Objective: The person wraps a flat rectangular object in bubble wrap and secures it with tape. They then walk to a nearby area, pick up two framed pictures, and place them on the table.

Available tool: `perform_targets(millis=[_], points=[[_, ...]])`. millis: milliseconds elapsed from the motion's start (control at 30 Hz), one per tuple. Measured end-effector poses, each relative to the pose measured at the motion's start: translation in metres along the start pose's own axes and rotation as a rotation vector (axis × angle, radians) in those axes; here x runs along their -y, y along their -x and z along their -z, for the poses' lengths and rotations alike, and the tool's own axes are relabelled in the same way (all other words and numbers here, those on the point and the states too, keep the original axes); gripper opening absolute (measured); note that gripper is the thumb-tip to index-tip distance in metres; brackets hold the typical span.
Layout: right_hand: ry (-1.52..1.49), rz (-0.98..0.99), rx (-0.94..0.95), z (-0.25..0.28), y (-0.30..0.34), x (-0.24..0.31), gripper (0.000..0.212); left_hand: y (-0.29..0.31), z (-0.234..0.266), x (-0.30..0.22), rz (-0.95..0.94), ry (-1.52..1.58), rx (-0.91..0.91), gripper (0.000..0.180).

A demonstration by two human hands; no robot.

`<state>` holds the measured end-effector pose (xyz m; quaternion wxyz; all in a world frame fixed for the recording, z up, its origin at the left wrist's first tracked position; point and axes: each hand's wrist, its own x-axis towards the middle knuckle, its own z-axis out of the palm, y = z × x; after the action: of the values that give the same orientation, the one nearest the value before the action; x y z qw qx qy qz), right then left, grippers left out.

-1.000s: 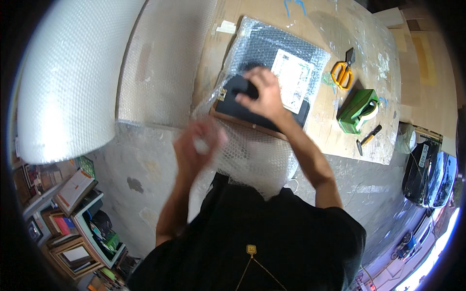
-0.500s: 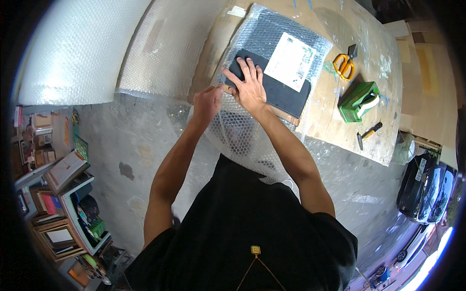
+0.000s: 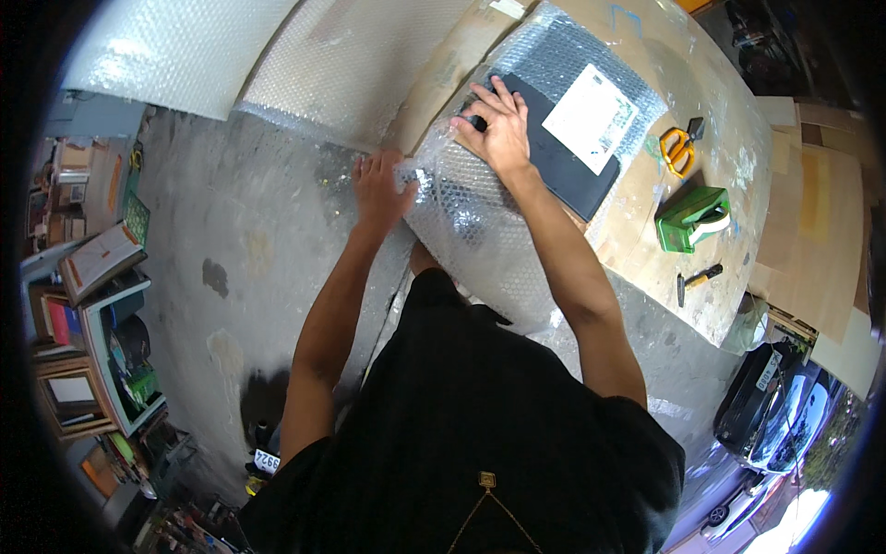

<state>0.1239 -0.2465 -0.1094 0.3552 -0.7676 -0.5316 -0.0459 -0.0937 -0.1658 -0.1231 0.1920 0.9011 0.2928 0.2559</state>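
A flat black panel (image 3: pixel 574 180) with a white printed sheet (image 3: pixel 591 118) on it lies on bubble wrap (image 3: pixel 581 46) at the table's left part. My right hand (image 3: pixel 503 134) rests on the panel's left end, fingers spread and thumb toward its near edge. Another stretch of clear bubble wrap (image 3: pixel 480 226) hangs over the table's near edge, against my body. My left hand (image 3: pixel 380 194) is at this wrap's left edge, which appears caught between thumb and fingers, though the grip is partly hidden.
Orange-handled scissors (image 3: pixel 678 150), a green tape dispenser (image 3: pixel 688 222) and a cutter knife (image 3: pixel 703 276) lie on the wooden table (image 3: pixel 724 120) to the right. Large bubble wrap rolls (image 3: pixel 175 55) stand at upper left. Picture frames (image 3: pixel 69 392) fill shelves at far left.
My left hand has moved away from the panel's corner, left and downward in relation to it, drawing the wrap edge out. My right hand stays on the panel. The whole view has shifted.
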Motion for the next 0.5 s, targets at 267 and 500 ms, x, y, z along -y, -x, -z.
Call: perform_targets(millis=[267, 500], points=[[0.016, 0.049, 0.028, -0.001, 0.003, -0.004, 0.026, 0.097, 0.041, 0.016, 0.330, -0.006, 0.070, 0.032], [-0.008, 0.045, 0.069, 0.000, 0.004, -0.003, 0.025, 0.189, 0.063, 0.049, 0.315, -0.088, -0.341, 0.033]])
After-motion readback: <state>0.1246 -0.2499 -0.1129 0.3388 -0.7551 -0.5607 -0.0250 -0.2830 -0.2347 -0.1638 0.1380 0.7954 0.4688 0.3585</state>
